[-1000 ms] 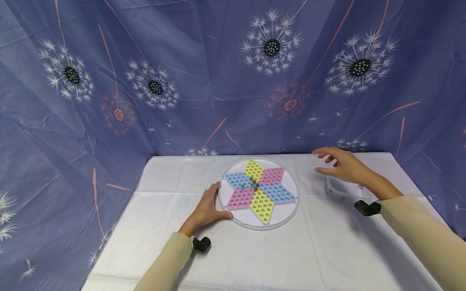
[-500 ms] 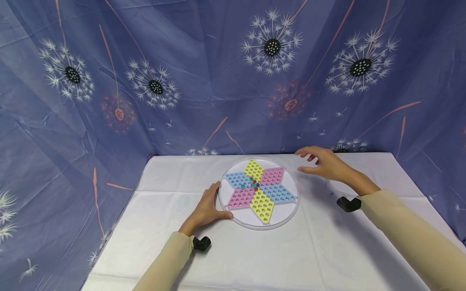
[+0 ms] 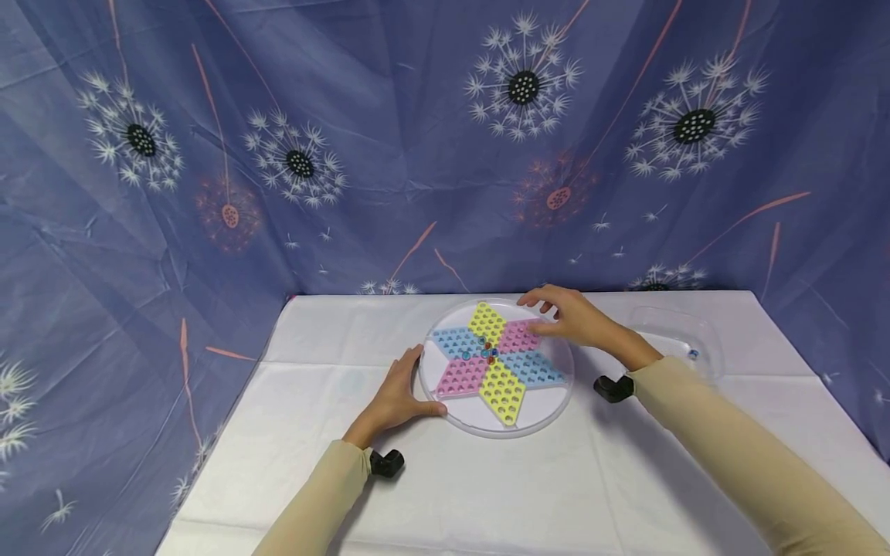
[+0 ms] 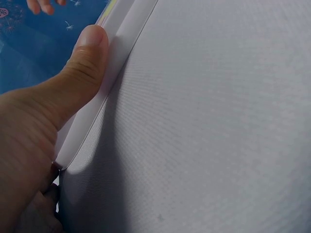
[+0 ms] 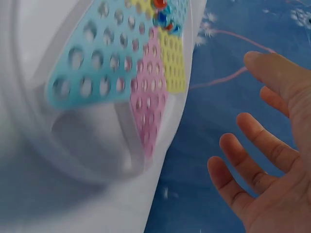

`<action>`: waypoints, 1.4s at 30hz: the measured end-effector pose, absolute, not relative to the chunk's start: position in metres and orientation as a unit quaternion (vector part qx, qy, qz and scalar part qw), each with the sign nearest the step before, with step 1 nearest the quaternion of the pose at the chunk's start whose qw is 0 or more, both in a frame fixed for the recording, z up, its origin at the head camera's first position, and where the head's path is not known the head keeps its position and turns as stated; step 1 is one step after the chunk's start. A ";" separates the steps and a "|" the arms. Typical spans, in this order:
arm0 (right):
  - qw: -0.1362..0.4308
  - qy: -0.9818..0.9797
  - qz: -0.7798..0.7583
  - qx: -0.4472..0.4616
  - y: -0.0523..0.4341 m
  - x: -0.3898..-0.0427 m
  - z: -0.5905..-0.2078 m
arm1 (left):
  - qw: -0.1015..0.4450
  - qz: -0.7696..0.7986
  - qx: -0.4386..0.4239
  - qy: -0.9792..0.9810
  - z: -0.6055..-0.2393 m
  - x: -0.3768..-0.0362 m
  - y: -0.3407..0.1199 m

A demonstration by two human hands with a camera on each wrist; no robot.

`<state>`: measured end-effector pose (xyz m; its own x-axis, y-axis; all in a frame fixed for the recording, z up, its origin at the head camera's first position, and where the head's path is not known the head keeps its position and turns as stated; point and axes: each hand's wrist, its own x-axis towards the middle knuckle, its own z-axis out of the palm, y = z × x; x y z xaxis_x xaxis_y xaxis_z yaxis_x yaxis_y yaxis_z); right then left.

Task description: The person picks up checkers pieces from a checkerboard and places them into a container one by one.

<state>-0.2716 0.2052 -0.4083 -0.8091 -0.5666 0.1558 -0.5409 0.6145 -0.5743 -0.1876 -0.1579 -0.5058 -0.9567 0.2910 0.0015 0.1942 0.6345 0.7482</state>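
A round white Chinese checkers board [image 3: 545, 405] lies on the table, with pink, blue and yellow perforated diamonds forming a star. Several glass marbles [image 3: 492, 360], red and blue, sit around its centre. My left hand [image 3: 391, 398] rests against the board's left front rim, fingers stretched along the side and thumb on the front edge. The left wrist view shows that thumb [image 4: 87, 63] pressed to the white rim. Above the far right pink diamond hovers my right hand [image 3: 573, 318], fingers spread and loosely bent. No marble shows between its fingers in the right wrist view.
A clear plastic tray [image 3: 711, 328] with a blue marble [image 3: 693, 354] in it stands at the back right, behind my right forearm. White cloth [image 3: 514, 494] covers the table. A blue dandelion-print curtain [image 3: 410, 147] hangs along the back and left.
My right hand has moved left from above the clear tray to over the board's far right part, uncovering the tray. My left hand and the marbles on the board have stayed put.
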 end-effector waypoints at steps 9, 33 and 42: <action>0.017 0.877 -0.337 -0.342 0.174 -0.278 -0.431 | 0.059 0.407 0.136 0.901 -0.504 -0.188 -0.158; 0.059 0.896 -0.302 -0.319 0.149 -0.274 -0.461 | 0.059 0.401 0.134 0.904 -0.506 -0.189 -0.157; 0.065 0.906 -0.295 -0.296 0.147 -0.275 -0.465 | 0.062 0.399 0.132 0.905 -0.507 -0.190 -0.158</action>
